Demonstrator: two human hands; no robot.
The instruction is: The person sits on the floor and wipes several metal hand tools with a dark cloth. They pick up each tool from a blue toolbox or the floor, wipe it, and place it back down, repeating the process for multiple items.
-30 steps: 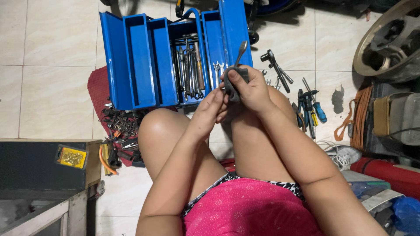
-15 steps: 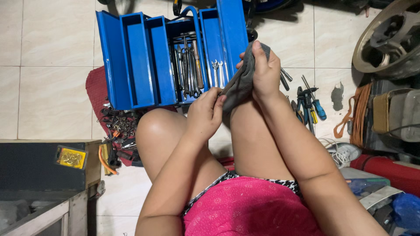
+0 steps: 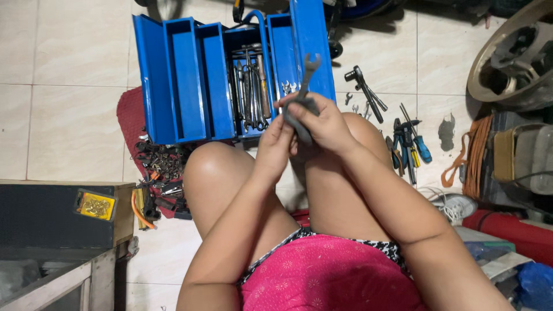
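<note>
The right hand has its fingers clamped on a dark rag wrapped around a wrench — its open end pointing up; the left hand pinches what seems the rag's lower edge — both above the knees, before the open blue toolbox.

— Where does the toolbox sit?
— On the floor, just beyond both hands, which meet above the knees.
— And around them?
— Loose tools lie to their right, a heap of small parts to their left.
</note>
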